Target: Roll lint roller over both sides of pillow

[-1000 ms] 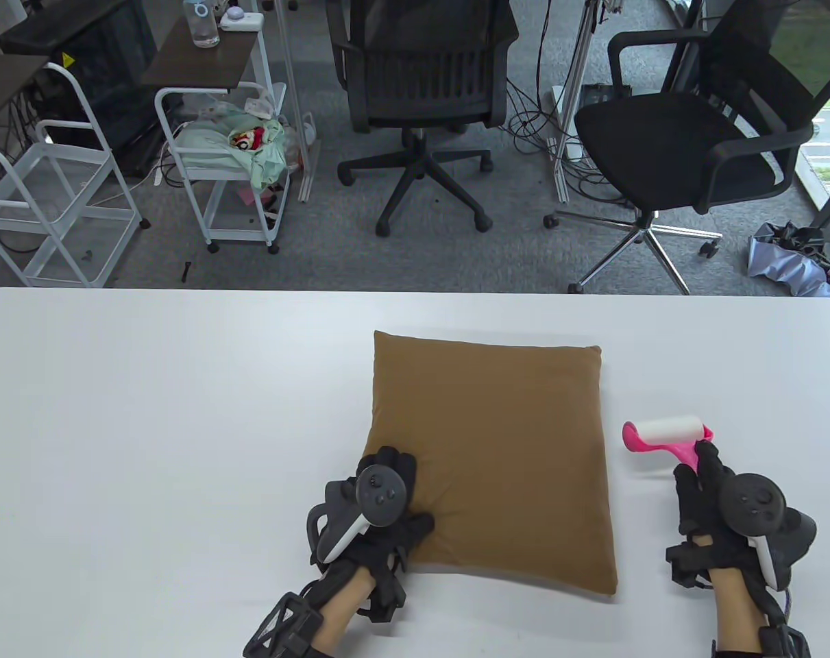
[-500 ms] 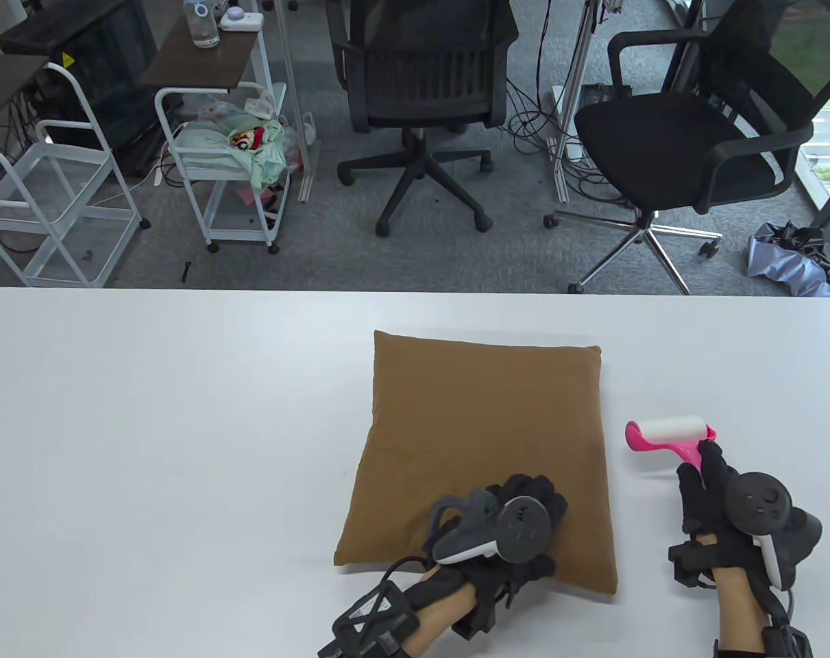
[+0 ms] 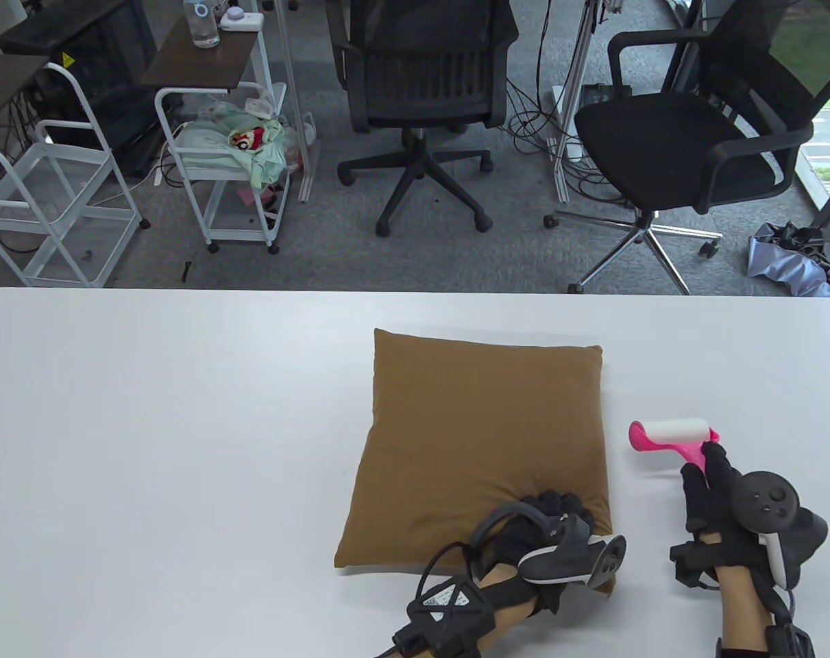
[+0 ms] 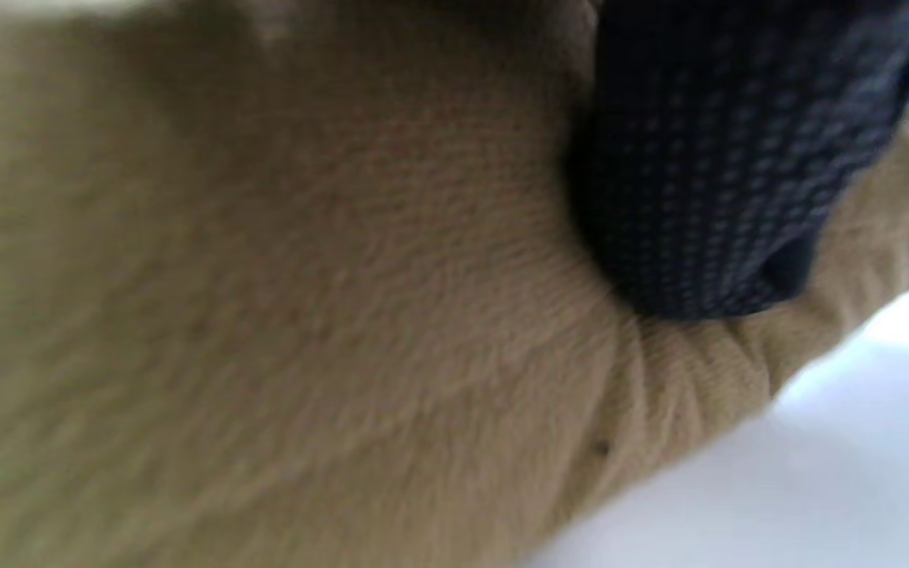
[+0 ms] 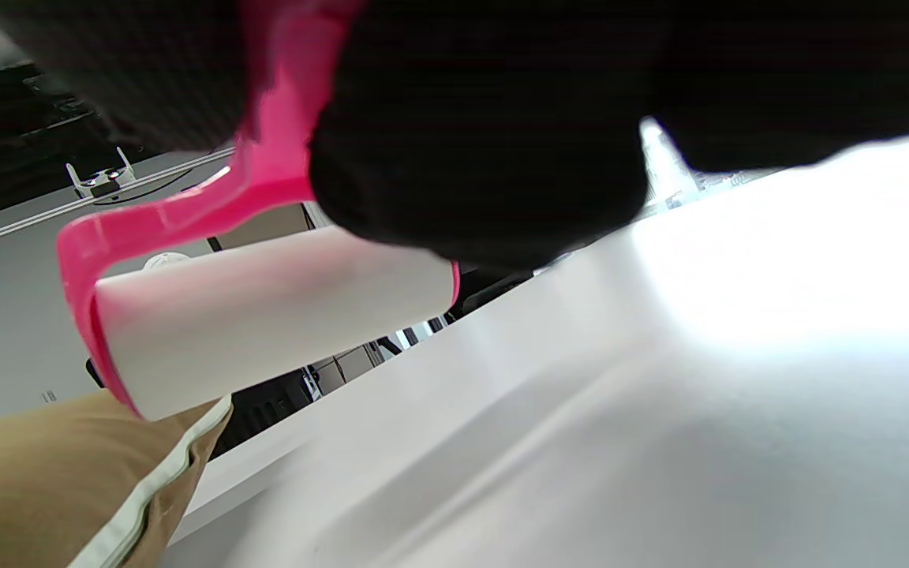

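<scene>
Grey carpet (image 3: 456,260), 2 black office chairs (image 3: 421,89), white wire carts (image 3: 223,171), window at rt (image 3: 822,89).

Left hand (image 3: 548,528) on pillow (image 3: 483,439) corner, right hand (image 3: 719,497) holding lint roller (image 3: 672,435)

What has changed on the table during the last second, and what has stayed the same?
The left hand slid along the pillow's near edge, from its near-left corner to its near-right corner, and now presses into the fabric there. The near-left corner, freed, spread out. The right hand still holds the lint roller beside the pillow, shifted only slightly.
</scene>
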`<state>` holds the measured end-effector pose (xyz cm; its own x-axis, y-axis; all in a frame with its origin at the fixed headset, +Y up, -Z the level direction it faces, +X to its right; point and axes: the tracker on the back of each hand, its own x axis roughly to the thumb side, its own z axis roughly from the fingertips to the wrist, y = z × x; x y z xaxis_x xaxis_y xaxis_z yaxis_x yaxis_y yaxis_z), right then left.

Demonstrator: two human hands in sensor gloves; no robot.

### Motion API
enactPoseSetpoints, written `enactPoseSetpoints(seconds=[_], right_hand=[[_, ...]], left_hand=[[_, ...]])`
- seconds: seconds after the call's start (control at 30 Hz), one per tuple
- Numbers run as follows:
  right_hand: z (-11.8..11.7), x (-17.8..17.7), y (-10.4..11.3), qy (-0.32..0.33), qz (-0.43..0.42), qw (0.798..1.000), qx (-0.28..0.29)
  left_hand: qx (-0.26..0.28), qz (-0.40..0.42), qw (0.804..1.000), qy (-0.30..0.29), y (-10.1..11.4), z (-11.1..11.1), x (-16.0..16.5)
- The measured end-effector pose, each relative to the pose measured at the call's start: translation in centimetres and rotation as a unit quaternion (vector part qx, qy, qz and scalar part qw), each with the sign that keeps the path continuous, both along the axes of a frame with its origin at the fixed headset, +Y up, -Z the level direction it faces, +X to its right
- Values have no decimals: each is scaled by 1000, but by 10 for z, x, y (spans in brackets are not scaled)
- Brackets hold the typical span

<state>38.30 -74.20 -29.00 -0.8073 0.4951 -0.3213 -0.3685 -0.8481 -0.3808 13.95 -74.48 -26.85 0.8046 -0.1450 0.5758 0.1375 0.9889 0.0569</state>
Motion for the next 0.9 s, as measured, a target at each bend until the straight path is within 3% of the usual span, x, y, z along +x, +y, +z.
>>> enactPoseSetpoints(seconds=[0.23, 0.3, 0.4, 0.47, 0.53, 0.63, 0.73, 0.9], right_hand=[[2, 4, 2, -6, -4, 1000, 6], [2, 5, 2, -8, -5, 1000, 8], [2, 5, 2, -10, -9, 1000, 10], [2, 5, 2, -9, -10, 1000, 10], [2, 4, 1, -5, -8, 1000, 6], [1, 3, 0, -5, -6, 1000, 3], [1, 3, -1, -3, -7, 1000, 0], [2, 2, 0, -2, -7, 1000, -3]], left_hand=[[42, 159, 986, 41, 59, -19, -36], [45, 221, 972, 58, 83, -25, -57], [26, 334, 938, 91, 117, -35, -95], [6, 409, 906, 105, 136, -42, -122], [-15, 494, 861, 119, 151, -47, -154], [-33, 575, 807, 128, 157, -52, -188], [-77, 652, 741, 140, 146, -57, -221], [-136, 733, 652, 137, 114, -60, -269]])
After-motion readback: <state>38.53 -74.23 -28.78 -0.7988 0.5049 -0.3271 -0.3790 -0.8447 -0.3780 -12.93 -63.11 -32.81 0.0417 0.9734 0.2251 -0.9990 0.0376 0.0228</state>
